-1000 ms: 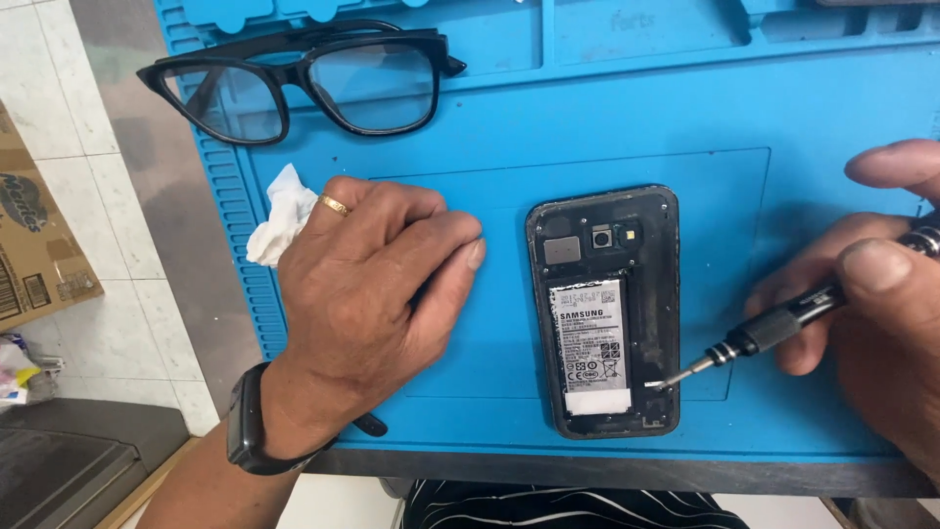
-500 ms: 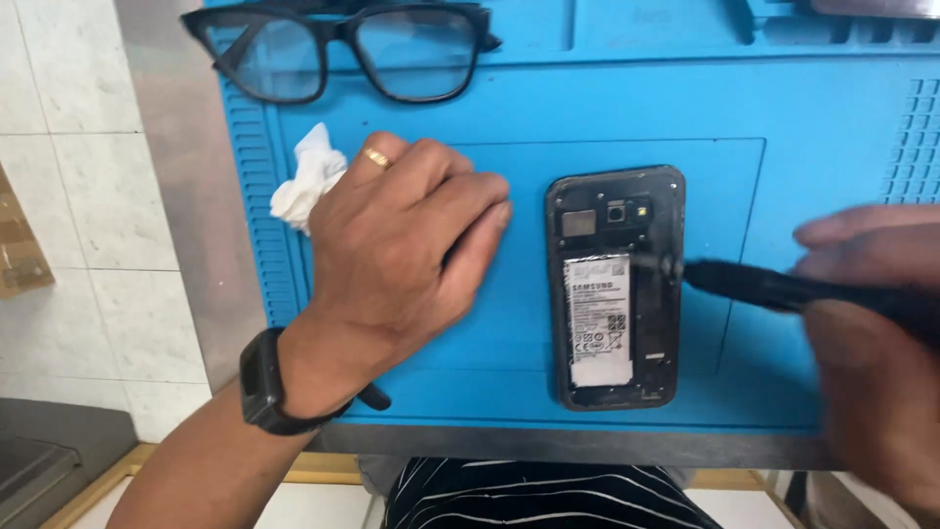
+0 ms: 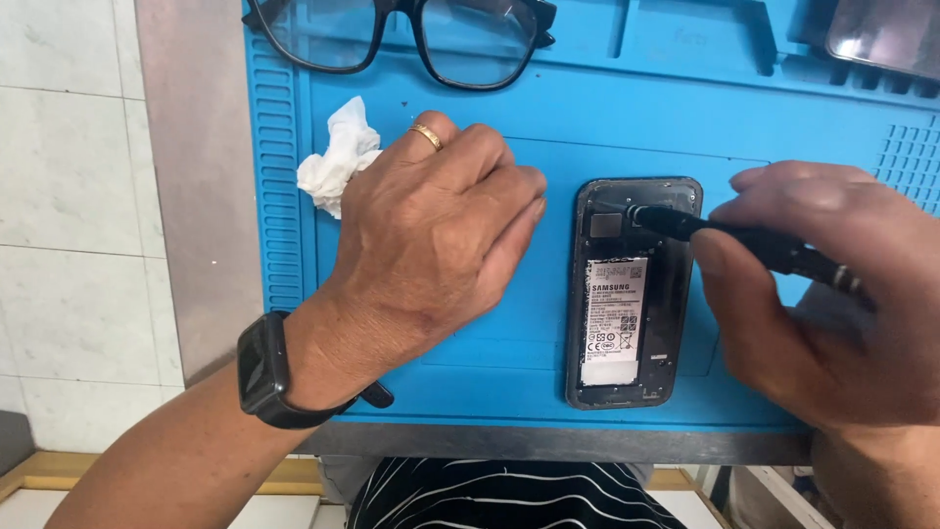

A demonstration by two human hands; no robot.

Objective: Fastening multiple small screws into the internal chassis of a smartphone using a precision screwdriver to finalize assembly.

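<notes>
- Right hand point(image 3: 832, 323) gripped a black screwdriver point(image 3: 744, 240), tip at the opened phone's point(image 3: 632, 294) far end.
- Left hand point(image 3: 431, 245) rested flat, empty, on the blue mat point(image 3: 548, 127).
- Back cover was off; battery remained seated.

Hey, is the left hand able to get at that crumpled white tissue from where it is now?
Probably yes. The left hand rests flat on the blue mat, with the crumpled white tissue right beside its knuckles and nothing lying between them.

My blue mat point(image 3: 470, 372) bears a black phone point(image 3: 632, 294) with a white-labelled battery, black-framed glasses point(image 3: 411, 29) and white tissue point(image 3: 338, 157). I wear a gold ring point(image 3: 427, 136), black watch point(image 3: 264, 370) and black-and-white striped clothing point(image 3: 499, 495).
</notes>
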